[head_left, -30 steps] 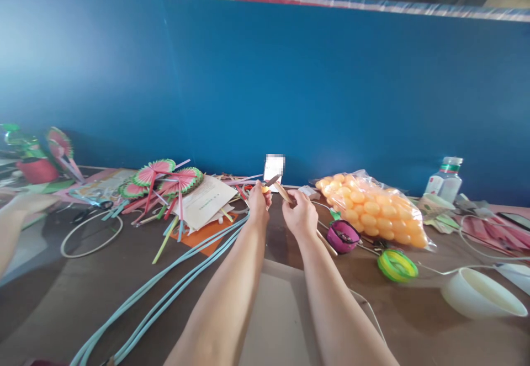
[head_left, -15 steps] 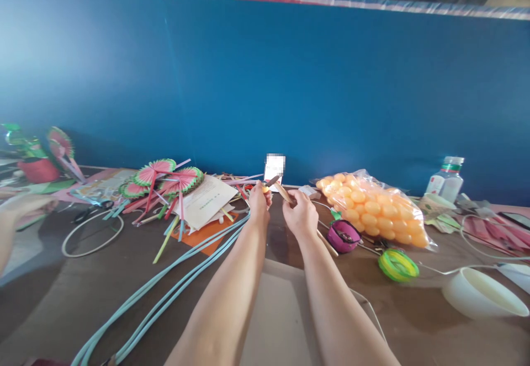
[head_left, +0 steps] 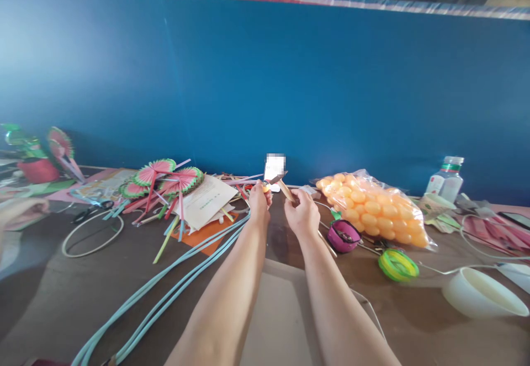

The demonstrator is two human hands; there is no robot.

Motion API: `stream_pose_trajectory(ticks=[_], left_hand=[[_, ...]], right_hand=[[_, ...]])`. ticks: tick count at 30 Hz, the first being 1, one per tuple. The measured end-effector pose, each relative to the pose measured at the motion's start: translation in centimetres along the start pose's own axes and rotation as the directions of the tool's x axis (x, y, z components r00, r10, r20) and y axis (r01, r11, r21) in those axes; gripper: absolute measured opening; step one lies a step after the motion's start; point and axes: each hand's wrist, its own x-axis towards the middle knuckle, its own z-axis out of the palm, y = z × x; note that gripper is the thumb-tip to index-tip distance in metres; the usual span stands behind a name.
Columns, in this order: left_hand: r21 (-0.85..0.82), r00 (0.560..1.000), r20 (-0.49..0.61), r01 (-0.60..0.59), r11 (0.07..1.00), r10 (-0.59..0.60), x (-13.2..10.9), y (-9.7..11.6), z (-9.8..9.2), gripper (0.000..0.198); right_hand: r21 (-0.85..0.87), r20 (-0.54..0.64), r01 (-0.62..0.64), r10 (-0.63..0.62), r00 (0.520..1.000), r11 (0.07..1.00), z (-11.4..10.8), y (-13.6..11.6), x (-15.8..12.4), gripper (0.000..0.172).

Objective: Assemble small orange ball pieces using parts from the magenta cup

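My right hand [head_left: 302, 212] grips the pale wooden handle of a hammer [head_left: 285, 190]. The handle's lower end sticks out past my wrist, and the dark head points left towards my other hand. Pinched in the fingers of my left hand [head_left: 259, 200] is a small yellowish piece [head_left: 265, 187], too small to name. The hammer head is beside this piece; whether they touch I cannot tell. Just behind both hands a phone with a lit screen [head_left: 274, 166] leans against the blue panel.
Left lie watermelon-patterned paper fans [head_left: 182, 181], a printed sheet [head_left: 207, 200], pale blue cords [head_left: 165, 280] and a white ring [head_left: 68, 249]. Right are a bag of orange balls [head_left: 372, 206], a purple pouch [head_left: 343, 236], a green-yellow coil [head_left: 398, 265] and a white bowl [head_left: 482, 297]. Another person's hand [head_left: 25, 211] shows far left.
The hammer in my right hand has shifted slightly up and right, away from my left hand. My left hand stays almost still. The other person's hand at far left has moved a little.
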Motion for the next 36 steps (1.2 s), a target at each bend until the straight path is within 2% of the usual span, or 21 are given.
stream_pose_trajectory(ticks=[7, 12, 24, 27, 31, 36], left_hand=[[0.034, 1.000, 0.019, -0.026, 0.999, 0.025, 0.1, -0.1, 0.0, 0.033], [0.057, 0.999, 0.002, -0.032, 0.998, 0.032, 0.0, 0.0, 0.0, 0.031], [0.053, 0.999, 0.028, -0.042, 0.998, 0.040, -0.2, -0.2, 0.0, 0.028], [0.050, 0.999, -0.018, -0.049, 0.998, 0.050, -0.2, 0.0, -0.1, 0.027], [0.035, 0.993, -0.116, -0.016, 0.999, 0.020, 0.3, -0.1, -0.3, 0.026], [0.054, 0.992, -0.119, -0.026, 0.998, 0.033, 1.3, -0.8, -0.6, 0.027]], right_hand=[[-0.008, 0.048, 0.033, -0.032, 0.998, 0.999, 0.0, -0.1, -0.1, 0.029], [-0.015, 0.016, 0.014, -0.014, 1.000, 1.000, 0.0, -0.1, -0.1, 0.030], [-0.040, 0.125, -0.004, 0.009, 0.992, 0.999, -0.4, -0.4, -0.1, 0.027], [-0.082, 0.140, -0.039, 0.050, 0.989, 0.996, -0.5, -0.3, 0.0, 0.029], [-0.188, 0.250, -0.107, 0.153, 0.956, 0.976, -0.5, 0.1, 0.3, 0.028], [-0.289, 0.381, -0.141, 0.249, 0.891, 0.947, -0.3, 0.7, 0.6, 0.030]])
